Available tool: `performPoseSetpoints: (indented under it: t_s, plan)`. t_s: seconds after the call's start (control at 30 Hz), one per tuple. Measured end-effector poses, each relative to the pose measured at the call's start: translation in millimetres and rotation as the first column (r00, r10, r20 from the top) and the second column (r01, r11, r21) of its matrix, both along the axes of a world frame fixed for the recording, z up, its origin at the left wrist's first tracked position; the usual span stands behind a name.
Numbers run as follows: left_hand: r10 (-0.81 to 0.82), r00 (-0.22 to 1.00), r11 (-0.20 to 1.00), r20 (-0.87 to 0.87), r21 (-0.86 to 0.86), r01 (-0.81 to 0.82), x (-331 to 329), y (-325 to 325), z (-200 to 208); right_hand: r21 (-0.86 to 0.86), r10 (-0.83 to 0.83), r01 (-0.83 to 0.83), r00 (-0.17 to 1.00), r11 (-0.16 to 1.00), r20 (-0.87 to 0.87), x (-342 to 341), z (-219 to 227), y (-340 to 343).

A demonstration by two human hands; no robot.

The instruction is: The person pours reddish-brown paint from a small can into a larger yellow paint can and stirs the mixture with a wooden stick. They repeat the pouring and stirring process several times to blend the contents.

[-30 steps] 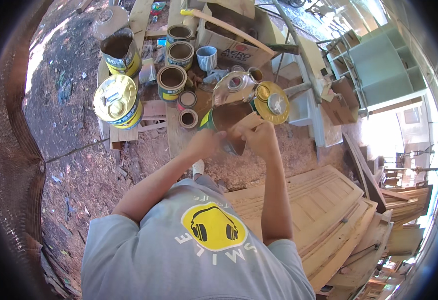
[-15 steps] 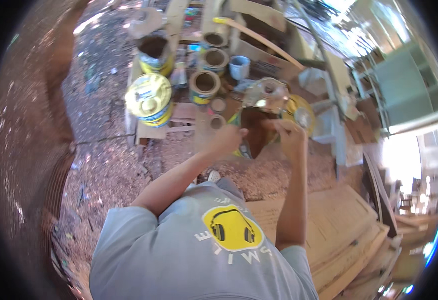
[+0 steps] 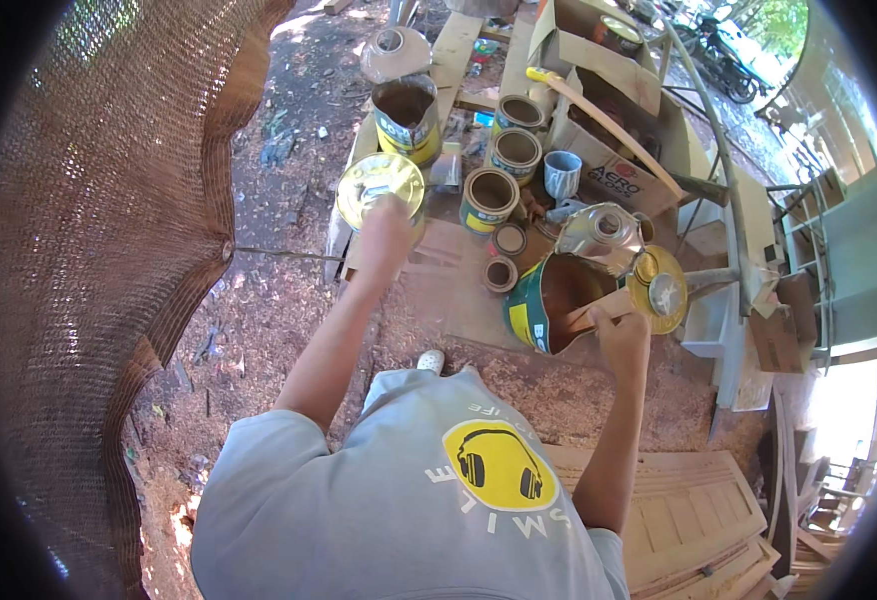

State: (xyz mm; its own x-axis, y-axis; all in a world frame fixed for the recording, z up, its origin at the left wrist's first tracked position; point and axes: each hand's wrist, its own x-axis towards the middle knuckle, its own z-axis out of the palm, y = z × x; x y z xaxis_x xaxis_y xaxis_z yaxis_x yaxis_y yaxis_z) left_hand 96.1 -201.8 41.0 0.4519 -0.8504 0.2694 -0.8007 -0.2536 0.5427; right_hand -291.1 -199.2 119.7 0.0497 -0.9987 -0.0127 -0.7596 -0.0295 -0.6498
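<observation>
My right hand (image 3: 626, 338) is closed round a flat wooden stick (image 3: 599, 311) that slants into a large open green-and-yellow paint can (image 3: 529, 310). Brown paint coats the inside of this can. Over to the left, my left hand (image 3: 389, 228) is at the front edge of a closed paint can's gold lid (image 3: 367, 182). Motion blur and the angle hide its fingers, so I cannot make out its grip. A dented silver metal can (image 3: 604, 232) stands just behind the big open can, and a round gold lid (image 3: 671, 290) lies at its right.
Several open cans, including a small green-and-yellow one (image 3: 490, 198), stand on the plank bench beside a blue-grey cup (image 3: 562, 175). A yellow-tipped wooden handle (image 3: 609, 130) leans across a cardboard box (image 3: 614, 172). Brown netting (image 3: 149, 180) hangs at left; wooden panels (image 3: 694, 505) lie at lower right.
My left hand has moved left, from beside the big open can to the closed can. The right hand stays at the big can, where the stick now shows plainly. The whole view has shifted.
</observation>
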Motion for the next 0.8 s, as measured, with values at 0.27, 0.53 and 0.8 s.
performPoseSetpoints:
  t_s: [0.27, 0.53, 0.8]
  plan:
    - [0.097, 0.976, 0.976, 0.196, 0.171, -0.131, 89.5, -29.4, -45.8, -0.172, 0.035, -0.038, 0.999, 0.984, -0.016, -8.1, 5.6, -6.4]
    - [0.08, 0.993, 0.997, 0.082, -0.03, -0.078, 70.5, -24.7, -29.6, -0.247, -0.014, 0.007, 1.0, 0.969, -0.025, -21.9, -14.7, -15.4]
    - [0.154, 0.834, 0.987, -0.531, 0.035, -0.16, 88.6, -23.6, -36.4, -0.111, 0.045, -0.026, 0.984, 0.994, 0.174, -1.4, -2.4, -10.3]
